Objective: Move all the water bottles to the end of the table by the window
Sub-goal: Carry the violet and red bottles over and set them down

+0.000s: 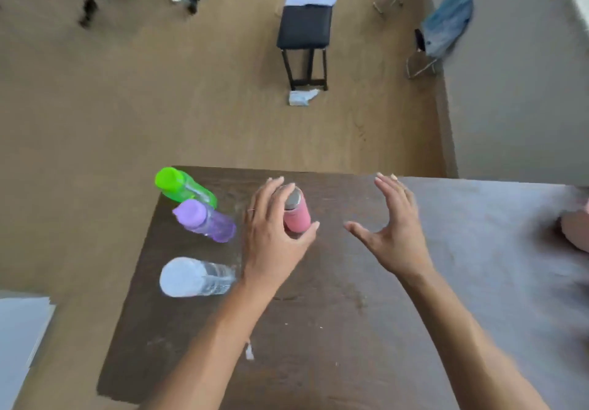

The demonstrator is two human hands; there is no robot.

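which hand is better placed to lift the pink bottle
Left. The left hand curls round the pink bottle, thumb against its side; the right hand hovers open, apart from it.

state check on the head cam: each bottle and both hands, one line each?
green bottle: upright, cap on, untouched.
purple bottle: upright, cap on, next to the green bottle.
clear bottle: upright, white cap on, untouched.
pink bottle: upright, silver lid on, inside the left hand's grasp.
left hand: fingers and thumb curled round the pink bottle.
right hand: open, fingers spread, holding nothing.
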